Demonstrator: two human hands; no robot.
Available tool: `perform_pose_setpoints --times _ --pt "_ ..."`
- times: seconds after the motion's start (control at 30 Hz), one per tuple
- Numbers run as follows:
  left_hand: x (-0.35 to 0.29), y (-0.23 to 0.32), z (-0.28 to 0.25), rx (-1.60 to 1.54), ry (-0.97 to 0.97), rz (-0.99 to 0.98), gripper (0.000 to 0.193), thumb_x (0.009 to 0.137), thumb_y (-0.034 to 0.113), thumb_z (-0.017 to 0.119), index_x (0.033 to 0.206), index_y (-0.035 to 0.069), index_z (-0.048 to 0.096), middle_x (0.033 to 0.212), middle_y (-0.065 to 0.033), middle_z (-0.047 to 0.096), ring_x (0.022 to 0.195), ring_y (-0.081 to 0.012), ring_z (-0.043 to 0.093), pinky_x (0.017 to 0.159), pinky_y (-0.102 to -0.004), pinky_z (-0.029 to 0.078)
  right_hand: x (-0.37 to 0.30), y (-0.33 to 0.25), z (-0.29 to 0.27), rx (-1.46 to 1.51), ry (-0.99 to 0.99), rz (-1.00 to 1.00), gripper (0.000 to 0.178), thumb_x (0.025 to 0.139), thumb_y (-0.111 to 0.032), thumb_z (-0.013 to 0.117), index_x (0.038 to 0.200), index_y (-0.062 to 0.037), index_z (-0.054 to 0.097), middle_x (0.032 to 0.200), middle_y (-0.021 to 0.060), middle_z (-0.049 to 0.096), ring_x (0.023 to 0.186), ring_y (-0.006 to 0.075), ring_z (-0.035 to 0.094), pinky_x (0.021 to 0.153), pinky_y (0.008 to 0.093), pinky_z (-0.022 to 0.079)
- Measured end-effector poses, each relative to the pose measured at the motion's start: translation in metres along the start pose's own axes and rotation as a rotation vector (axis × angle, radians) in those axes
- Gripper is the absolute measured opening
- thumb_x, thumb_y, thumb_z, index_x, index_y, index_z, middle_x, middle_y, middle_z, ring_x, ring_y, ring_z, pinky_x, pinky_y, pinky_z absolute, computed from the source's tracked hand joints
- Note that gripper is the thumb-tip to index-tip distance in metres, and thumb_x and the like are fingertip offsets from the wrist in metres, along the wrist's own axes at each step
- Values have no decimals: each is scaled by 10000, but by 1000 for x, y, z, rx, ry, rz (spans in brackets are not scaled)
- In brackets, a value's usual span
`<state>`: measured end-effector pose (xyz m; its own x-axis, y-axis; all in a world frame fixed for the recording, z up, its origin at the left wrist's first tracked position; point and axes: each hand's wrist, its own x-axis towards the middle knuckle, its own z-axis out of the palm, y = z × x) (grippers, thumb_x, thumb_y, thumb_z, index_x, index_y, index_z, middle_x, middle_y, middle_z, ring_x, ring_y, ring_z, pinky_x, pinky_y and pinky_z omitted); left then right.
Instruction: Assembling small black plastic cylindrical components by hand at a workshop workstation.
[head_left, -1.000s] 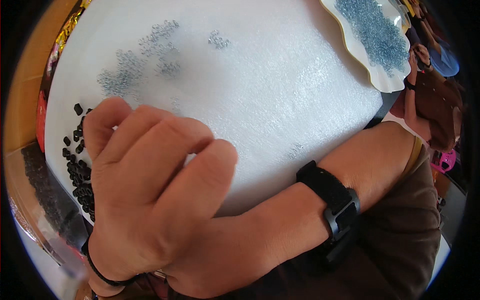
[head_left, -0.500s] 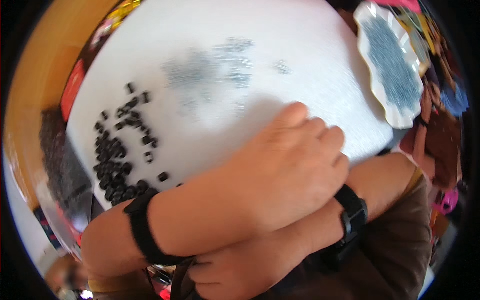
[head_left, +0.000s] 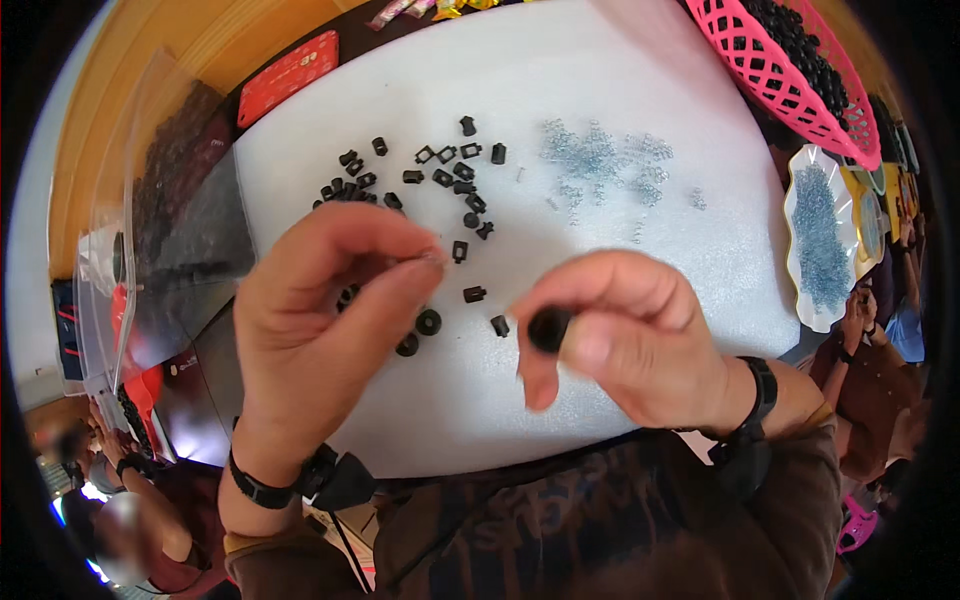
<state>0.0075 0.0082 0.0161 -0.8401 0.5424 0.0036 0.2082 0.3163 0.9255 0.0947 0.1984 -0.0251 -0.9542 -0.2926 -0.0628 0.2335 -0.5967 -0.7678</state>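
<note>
My left hand (head_left: 325,325) is closed in a pinch above the white work surface (head_left: 590,410), with a tiny glint between thumb and forefinger too small to name. My right hand (head_left: 640,345) pinches a small round black plastic part (head_left: 548,328) between thumb and fingers. Several loose black plastic pieces (head_left: 463,172) lie beyond and around my left hand; some are hollow frames, others short barrels or rings. Partly hidden behind that hand are more of them. A patch of small silvery springs (head_left: 590,155) is spread out beyond my right hand.
At the right edge stands a white scalloped dish (head_left: 795,255) full of silvery springs. Behind it is a pink lattice basket (head_left: 740,45) of black parts. A red box (head_left: 288,78) sits far left, beside a clear plastic bin (head_left: 125,310). Other people are at both sides.
My hands were crossed at the near side; now they are apart, each pinching. The head view has shifted, bringing the pink basket and red box further into sight.
</note>
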Motion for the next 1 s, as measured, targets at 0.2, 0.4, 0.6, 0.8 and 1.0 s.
perform_pose_setpoints --times 0.2,0.4,0.6,0.8,1.0 --pt "-28 -9 -10 -200 145 162 153 821 103 658 913 4 587 844 -69 562 766 -117 518 669 -230 395 12 2 15 197 88 91 257 929 -138 564 1146 -3 587 906 104 667 751 132 632 704 263 526" --pt "-35 -1 -17 -107 77 244 146 788 70 676 904 19 605 872 -70 543 761 -118 495 673 -234 383 15 9 29 78 5 97 262 932 -150 563 1147 0 583 903 93 664 760 117 622 701 250 521" --pt "-44 -4 -15 -45 58 192 164 752 54 695 898 29 626 852 -73 548 758 -147 499 674 -264 397 15 14 33 113 -11 147 253 926 -113 568 1152 1 578 931 76 656 783 98 613 707 232 517" --pt "-54 -20 -17 227 14 445 337 617 1 739 944 46 674 797 -65 594 630 -161 535 524 -275 362 4 18 29 144 -31 381 253 918 -81 577 1151 16 561 964 41 633 847 68 582 737 203 479" --pt "-67 -27 -12 444 -6 621 379 593 118 788 954 81 678 791 4 572 606 -125 505 556 -287 324 2 29 24 233 -166 326 257 930 -82 559 1162 27 539 1012 27 608 922 39 545 776 185 455"
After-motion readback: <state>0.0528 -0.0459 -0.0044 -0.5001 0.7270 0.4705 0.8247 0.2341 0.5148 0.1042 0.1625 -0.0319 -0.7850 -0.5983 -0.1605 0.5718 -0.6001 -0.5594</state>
